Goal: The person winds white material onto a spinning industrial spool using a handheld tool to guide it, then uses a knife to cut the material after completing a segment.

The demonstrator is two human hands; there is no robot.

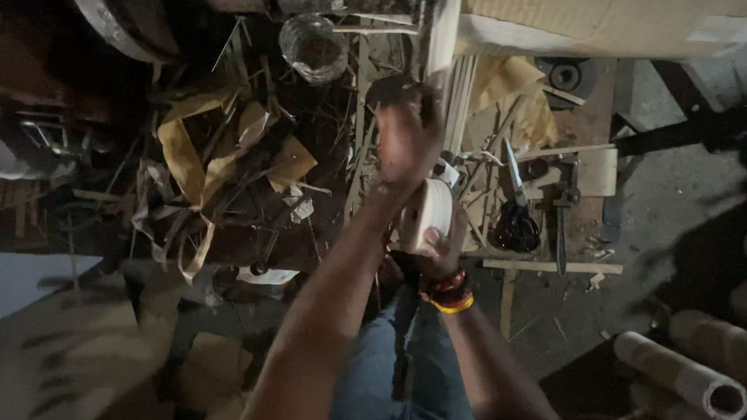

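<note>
Above littered floor: 1 tape roll (428,213) in right hand (442,252), seemingly; 1 scissors (515,215).

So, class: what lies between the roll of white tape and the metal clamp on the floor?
In the head view, black-handled scissors lie between the roll of white tape and the metal clamp.

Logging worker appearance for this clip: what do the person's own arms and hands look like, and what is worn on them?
Both forearms are bare, with no sleeves and no gloves. The right hand has a stack of bangles at the wrist, red and dark ones with a yellow one lowest. The left hand shows nothing worn at the wrist. Blue jeans show below the arms.
</note>
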